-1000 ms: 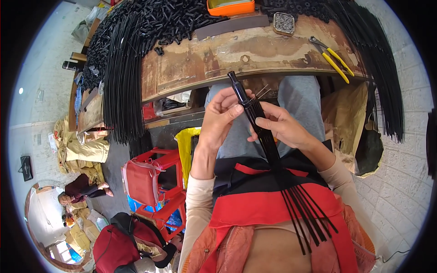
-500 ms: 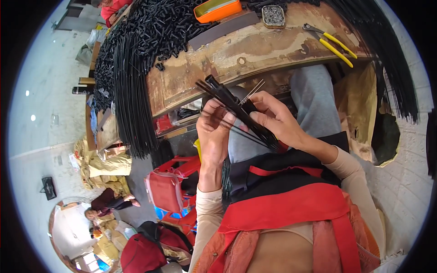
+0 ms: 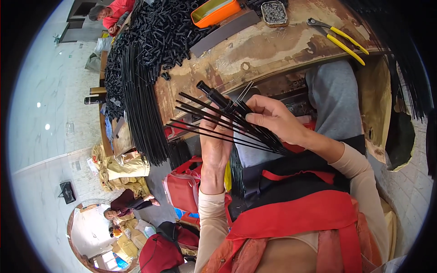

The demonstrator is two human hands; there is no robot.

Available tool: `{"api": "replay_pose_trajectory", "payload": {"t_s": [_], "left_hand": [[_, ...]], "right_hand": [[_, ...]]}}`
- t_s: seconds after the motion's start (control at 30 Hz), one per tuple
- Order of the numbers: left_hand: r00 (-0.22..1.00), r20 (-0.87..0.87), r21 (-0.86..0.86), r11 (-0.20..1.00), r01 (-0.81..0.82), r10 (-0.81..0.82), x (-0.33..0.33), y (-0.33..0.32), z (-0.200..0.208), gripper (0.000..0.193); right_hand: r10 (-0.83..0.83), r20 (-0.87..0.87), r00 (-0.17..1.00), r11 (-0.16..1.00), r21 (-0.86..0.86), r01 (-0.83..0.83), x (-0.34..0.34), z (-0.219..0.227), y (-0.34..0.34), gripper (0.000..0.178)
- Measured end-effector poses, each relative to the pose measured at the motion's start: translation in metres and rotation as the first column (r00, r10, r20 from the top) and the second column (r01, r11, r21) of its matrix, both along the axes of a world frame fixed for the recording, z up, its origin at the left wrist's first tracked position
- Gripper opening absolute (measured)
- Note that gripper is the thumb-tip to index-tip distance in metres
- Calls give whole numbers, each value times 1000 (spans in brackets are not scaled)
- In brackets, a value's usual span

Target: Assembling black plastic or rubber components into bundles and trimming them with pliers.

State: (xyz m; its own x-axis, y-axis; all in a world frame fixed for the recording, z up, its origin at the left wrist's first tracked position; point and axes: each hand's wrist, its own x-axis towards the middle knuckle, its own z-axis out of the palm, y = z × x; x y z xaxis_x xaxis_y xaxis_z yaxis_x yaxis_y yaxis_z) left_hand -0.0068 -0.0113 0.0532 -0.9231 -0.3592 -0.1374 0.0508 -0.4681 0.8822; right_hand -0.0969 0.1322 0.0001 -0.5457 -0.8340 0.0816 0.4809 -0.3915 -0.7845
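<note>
Above my lap, both hands work on a black umbrella-frame piece: a short black tube (image 3: 210,92) with thin black ribs (image 3: 261,134) joined around it. Several ribs fan out to the left; the rest lie bunched toward my lap. My left hand (image 3: 215,141) is closed around the tube from below, its fingers partly hidden behind the ribs. My right hand (image 3: 280,122) pinches at the joint end, thumb on the ribs. A few thin metal wires (image 3: 245,92) stick up beside its fingers; their lower ends are hidden.
The worn wooden bench (image 3: 227,66) holds a heap of short black tubes (image 3: 154,36), hanging black rods (image 3: 141,109), an orange tray (image 3: 216,18), a grey strip (image 3: 225,32), a tin of small metal bits (image 3: 274,13) and yellow-handled pliers (image 3: 346,49). A person (image 3: 118,13) sits beyond the heap.
Several ribs that lay close to the tube have spread apart to the left. The tube has shifted slightly left and down. Both hands keep their hold; the view has swung a little.
</note>
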Motion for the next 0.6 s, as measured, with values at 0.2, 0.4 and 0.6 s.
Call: {"api": "replay_pose_trajectory", "payload": {"t_s": [0.2, 0.4, 0.6], "left_hand": [[1000, -5, -39, 999, -5, 5, 0, -5, -5, 36], [999, 8, -6, 999, 33, -33, -3, -7, -3, 38], [999, -30, 38, 998, 44, -43, -1, -4, 1, 39]], "right_hand": [[51, 92, 994, 998, 16, -53, -4, -1, -4, 7], [81, 188, 979, 996, -45, -74, -6, -8, -4, 11], [134, 263, 955, 988, -112, -108, -7, -12, -4, 13]]}}
